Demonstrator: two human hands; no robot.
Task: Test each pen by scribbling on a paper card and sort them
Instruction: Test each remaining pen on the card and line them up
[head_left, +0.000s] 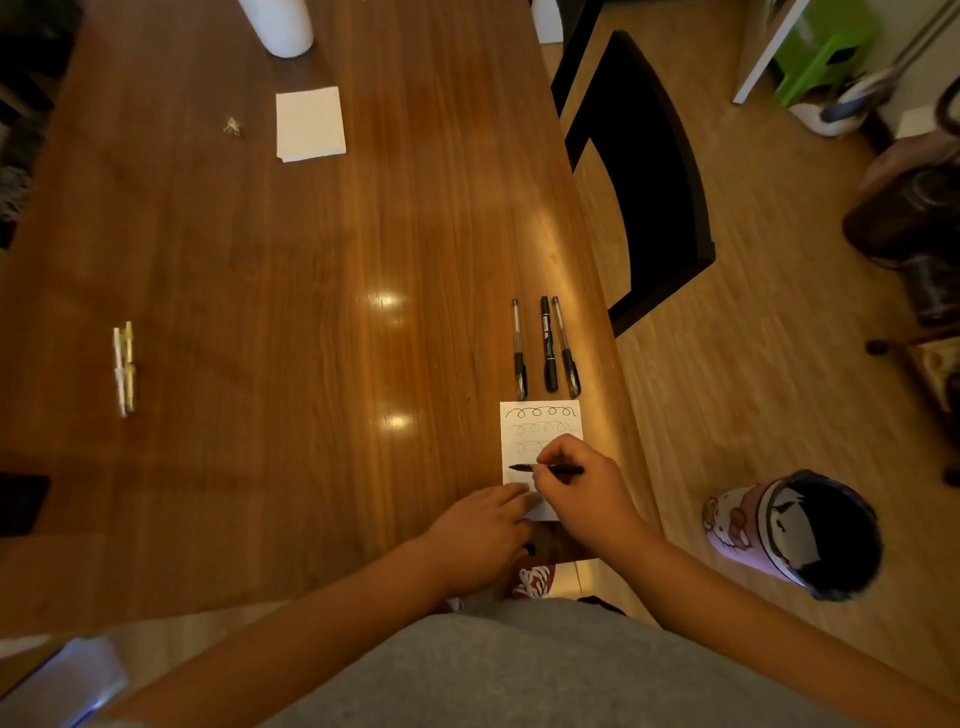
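A white paper card (519, 423) with rows of looped scribbles lies near the table's right edge. My right hand (582, 488) grips a black pen (522, 468) lying almost flat over the card, tip pointing left. My left hand (480, 530) presses flat on the card's lower left corner, holding no pen. Just beyond the card lie three dark pens side by side: a clear one (519, 348), a black marker (548, 343) and another clear one (566, 345). Far left on the table lies a small group of white and gold pens (124, 369).
On the far part of the wooden table (311, 312) sit a blank white card (310, 123), a small gold scrap (234, 128) and a white roll (278, 23). A black chair (649, 171) stands right of the table. A pink cartoon bin (795, 532) stands on the floor.
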